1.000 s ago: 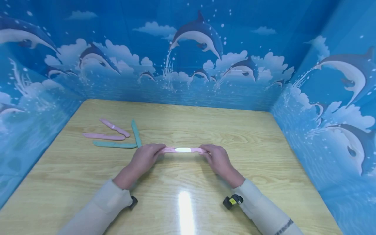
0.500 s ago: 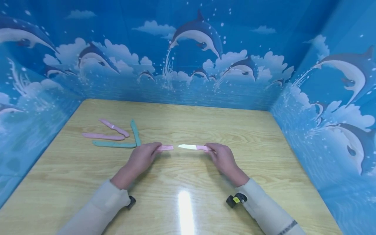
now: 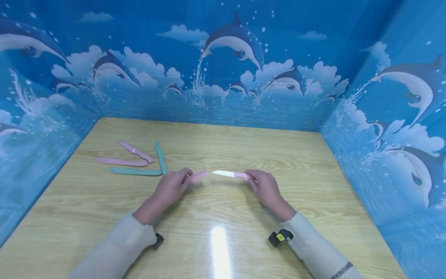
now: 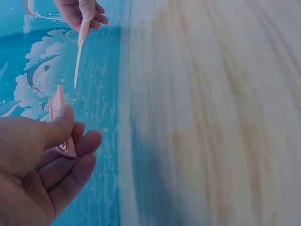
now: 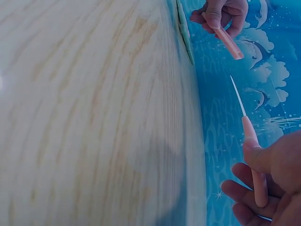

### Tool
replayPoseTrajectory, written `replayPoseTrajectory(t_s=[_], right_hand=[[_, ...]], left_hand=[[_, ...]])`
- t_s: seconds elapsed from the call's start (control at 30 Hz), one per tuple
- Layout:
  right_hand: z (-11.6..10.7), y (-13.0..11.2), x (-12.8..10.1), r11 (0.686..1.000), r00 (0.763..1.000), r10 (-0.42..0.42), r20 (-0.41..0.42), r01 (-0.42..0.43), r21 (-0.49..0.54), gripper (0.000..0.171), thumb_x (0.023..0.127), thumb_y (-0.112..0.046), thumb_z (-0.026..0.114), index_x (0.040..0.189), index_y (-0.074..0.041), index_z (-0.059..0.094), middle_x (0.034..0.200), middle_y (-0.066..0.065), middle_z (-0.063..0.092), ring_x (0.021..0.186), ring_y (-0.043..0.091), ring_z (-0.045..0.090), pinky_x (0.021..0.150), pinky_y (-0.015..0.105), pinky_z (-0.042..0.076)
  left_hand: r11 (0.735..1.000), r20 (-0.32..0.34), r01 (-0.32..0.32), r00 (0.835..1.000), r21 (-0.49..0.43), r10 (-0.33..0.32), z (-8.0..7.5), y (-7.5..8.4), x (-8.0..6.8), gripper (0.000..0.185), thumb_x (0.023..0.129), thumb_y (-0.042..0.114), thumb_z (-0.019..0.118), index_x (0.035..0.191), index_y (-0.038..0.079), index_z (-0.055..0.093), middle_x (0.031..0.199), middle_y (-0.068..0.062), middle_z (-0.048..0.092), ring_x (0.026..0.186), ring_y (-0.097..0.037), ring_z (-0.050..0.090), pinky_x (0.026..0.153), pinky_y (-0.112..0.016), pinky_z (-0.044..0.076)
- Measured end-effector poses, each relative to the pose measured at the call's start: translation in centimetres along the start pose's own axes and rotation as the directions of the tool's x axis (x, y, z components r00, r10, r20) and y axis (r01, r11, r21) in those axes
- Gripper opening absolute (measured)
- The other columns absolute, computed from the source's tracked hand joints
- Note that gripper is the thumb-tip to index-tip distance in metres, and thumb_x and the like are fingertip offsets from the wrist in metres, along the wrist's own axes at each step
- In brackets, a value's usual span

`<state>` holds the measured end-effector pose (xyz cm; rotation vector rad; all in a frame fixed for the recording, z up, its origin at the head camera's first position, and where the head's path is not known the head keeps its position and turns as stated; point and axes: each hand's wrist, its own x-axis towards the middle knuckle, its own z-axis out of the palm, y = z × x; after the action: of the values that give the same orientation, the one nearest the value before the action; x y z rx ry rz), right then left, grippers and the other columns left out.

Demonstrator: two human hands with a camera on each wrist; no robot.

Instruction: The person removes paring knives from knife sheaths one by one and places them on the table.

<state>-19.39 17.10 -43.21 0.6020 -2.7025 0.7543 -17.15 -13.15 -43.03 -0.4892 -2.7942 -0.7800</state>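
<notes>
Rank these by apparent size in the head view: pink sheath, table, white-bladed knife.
Largest to smallest:
Table
White-bladed knife, partly hidden by the right hand
Pink sheath, partly hidden by the left hand

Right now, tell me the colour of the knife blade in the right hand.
White; the blade shows best in the head view.

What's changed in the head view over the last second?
The right hand moved rightward with the knife, opening a gap between its tip and the pink sheath, which the left hand has turned to a slant. Neither hand let go. The other pink pieces and green pieces stayed put.
</notes>
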Motion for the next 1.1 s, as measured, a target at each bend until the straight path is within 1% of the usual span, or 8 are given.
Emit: replayPoseTrajectory(t_s=[0.27,0.5,0.63,0.73,0.87,0.93,1.03,1.1], right_hand=[[-0.12,0.02,-0.06,1.000,1.000,0.022,0.012,-0.022,-0.009,0.022,0.084,-0.009,0.075,0.106,-0.006,0.073,0.099,0.011,0.073,0.087,0.026,0.070,0.077,0.041,0.058],[-0.02,0.13,-0.14,1.000,0.999,0.029,0.016,-0.029,0.003,0.020,0.084,-0.009,0.075,0.104,-0.007,0.073,0.096,0.010,0.074,0.079,0.020,0.068,0.070,0.037,0.058],[0.02,0.20,-0.18,1.000,1.000,0.023,0.015,-0.023,0.006,0.019,0.084,-0.009,0.075,0.103,-0.008,0.073,0.093,0.008,0.074,0.073,0.017,0.065,0.066,0.035,0.056],[-0.05,0.19,-0.18,1.000,1.000,0.025,0.017,-0.025,0.004,0.018,0.084,-0.009,0.075,0.102,-0.008,0.073,0.092,0.008,0.074,0.071,0.015,0.063,0.065,0.034,0.055],[-0.19,0.08,-0.15,0.999,0.998,0.048,0.032,-0.048,0.002,0.017,0.086,-0.010,0.074,0.102,-0.009,0.073,0.089,0.006,0.073,0.067,0.012,0.059,0.062,0.032,0.053],[-0.23,-0.05,-0.16,0.998,0.997,0.066,0.041,-0.066,0.002,0.016,0.087,-0.011,0.074,0.103,-0.009,0.073,0.088,0.005,0.073,0.066,0.011,0.057,0.062,0.032,0.052],[-0.22,-0.20,-0.18,0.996,0.995,0.089,0.051,-0.089,-0.001,0.017,0.087,-0.012,0.073,0.104,-0.007,0.072,0.089,0.005,0.072,0.067,0.012,0.058,0.063,0.033,0.052],[-0.17,-0.20,-0.21,0.995,0.994,0.098,0.053,-0.098,-0.003,0.018,0.087,-0.012,0.073,0.105,-0.006,0.072,0.089,0.006,0.072,0.068,0.013,0.059,0.064,0.034,0.053]], left_hand=[[0.988,0.003,0.051,0.999,-0.144,-0.052,0.37,0.60,0.22,0.018,0.090,0.017,0.070,0.100,0.002,0.065,0.080,-0.008,0.073,0.068,-0.016,0.068,0.056,-0.025,0.054],[0.946,0.066,0.137,0.990,-0.295,-0.123,0.50,0.93,0.29,0.018,0.097,0.018,0.061,0.104,0.002,0.060,0.092,-0.011,0.074,0.083,-0.023,0.073,0.058,-0.026,0.054],[0.909,0.145,0.212,0.975,-0.358,-0.170,0.44,0.89,0.34,0.017,0.099,0.018,0.057,0.107,0.003,0.057,0.095,-0.010,0.074,0.070,-0.023,0.069,0.047,-0.023,0.043],[0.887,0.181,0.240,0.967,-0.394,-0.182,0.51,0.80,0.32,0.017,0.101,0.020,0.053,0.107,0.005,0.055,0.095,-0.009,0.074,0.068,-0.023,0.067,0.045,-0.025,0.039],[0.878,0.194,0.247,0.964,-0.410,-0.181,0.69,0.65,0.27,0.016,0.103,0.022,0.051,0.105,0.006,0.054,0.096,-0.008,0.074,0.077,-0.021,0.070,0.047,-0.026,0.041],[0.869,0.205,0.265,0.959,-0.418,-0.194,0.71,0.62,0.24,0.015,0.102,0.020,0.052,0.105,0.006,0.055,0.098,-0.010,0.074,0.067,-0.021,0.066,0.044,-0.025,0.038],[0.853,0.206,0.292,0.953,-0.433,-0.222,0.68,0.64,0.25,0.014,0.099,0.018,0.058,0.103,0.004,0.060,0.098,-0.010,0.073,0.075,-0.021,0.066,0.055,-0.023,0.049],[0.835,0.200,0.309,0.949,-0.455,-0.242,0.58,0.69,0.24,0.014,0.096,0.016,0.062,0.102,0.003,0.063,0.097,-0.009,0.071,0.080,-0.023,0.066,0.065,-0.026,0.055]])
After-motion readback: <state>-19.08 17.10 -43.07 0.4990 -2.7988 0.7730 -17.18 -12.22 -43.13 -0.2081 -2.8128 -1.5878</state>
